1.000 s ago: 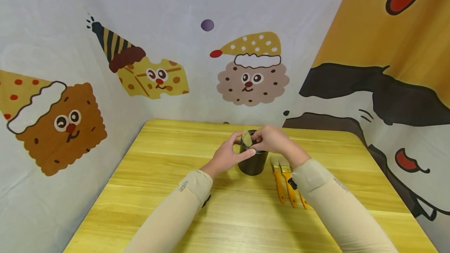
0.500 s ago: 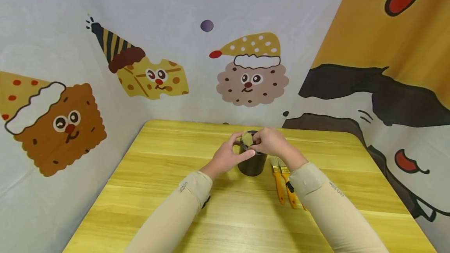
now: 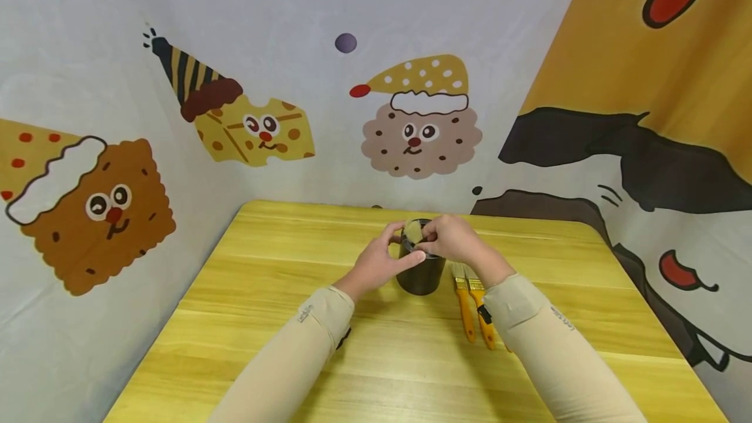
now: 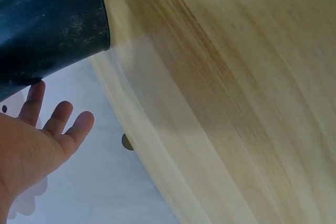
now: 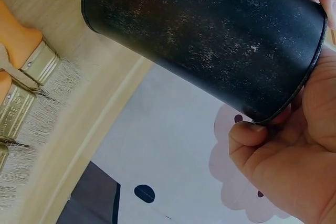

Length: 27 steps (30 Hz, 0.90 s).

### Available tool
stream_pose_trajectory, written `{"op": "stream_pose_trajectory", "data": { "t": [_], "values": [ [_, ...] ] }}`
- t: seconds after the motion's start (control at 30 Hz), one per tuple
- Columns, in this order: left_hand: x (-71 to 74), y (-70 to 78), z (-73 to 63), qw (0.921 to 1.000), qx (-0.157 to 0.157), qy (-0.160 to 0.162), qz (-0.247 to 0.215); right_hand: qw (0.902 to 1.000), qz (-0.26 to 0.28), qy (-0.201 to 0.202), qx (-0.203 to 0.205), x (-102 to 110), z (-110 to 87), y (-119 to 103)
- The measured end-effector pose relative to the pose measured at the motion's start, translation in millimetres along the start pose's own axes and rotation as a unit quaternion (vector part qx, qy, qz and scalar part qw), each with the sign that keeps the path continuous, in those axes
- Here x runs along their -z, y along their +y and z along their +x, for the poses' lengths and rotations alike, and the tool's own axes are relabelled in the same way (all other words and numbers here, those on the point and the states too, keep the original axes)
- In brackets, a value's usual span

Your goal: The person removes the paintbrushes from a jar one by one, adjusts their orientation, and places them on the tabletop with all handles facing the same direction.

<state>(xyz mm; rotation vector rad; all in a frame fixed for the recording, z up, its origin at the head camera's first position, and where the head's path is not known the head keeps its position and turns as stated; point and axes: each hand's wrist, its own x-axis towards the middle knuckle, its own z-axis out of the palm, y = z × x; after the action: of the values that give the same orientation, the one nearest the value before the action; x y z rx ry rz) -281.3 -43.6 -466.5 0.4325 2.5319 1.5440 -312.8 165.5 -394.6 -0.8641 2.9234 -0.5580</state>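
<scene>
A black cylindrical pot (image 3: 420,279) stands upright on the table. My left hand (image 3: 378,265) holds it from the left, thumb near the rim; in the left wrist view a fingertip of that hand (image 4: 31,148) touches the dark wall. My right hand (image 3: 457,237) reaches over the rim from the right, fingers curled into the mouth. There it pinches a rough yellowish, sponge-like piece (image 3: 413,232) that sticks up past the rim. Its exact kind is unclear. In the right wrist view, the curled fingers of the right hand (image 5: 291,169) lie at the pot's rim; the pot's inside is hidden.
Right of the pot lie several orange-handled paintbrushes (image 3: 464,309), bristles toward the back, partly under the right sleeve. Pale bristles (image 5: 58,90) show in the right wrist view. The wooden table (image 3: 252,318) meets a printed cloth backdrop (image 3: 329,168) at its back edge.
The right forearm has shifted slightly left and covers more of the rightmost brush. The yellowish piece has turned a little in the pot's mouth. The left hand stays nearly still.
</scene>
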Motion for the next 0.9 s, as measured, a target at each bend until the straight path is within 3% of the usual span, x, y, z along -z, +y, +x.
{"op": "stream_pose_trajectory", "data": {
  "t": [0.9],
  "values": [
    [-0.3, -0.1, 1.4, 1.0, -0.001, 0.0, 0.005, 0.9993, 0.033, 0.011, -0.014, -2.3, -1.8, 4.3]
  ]
}}
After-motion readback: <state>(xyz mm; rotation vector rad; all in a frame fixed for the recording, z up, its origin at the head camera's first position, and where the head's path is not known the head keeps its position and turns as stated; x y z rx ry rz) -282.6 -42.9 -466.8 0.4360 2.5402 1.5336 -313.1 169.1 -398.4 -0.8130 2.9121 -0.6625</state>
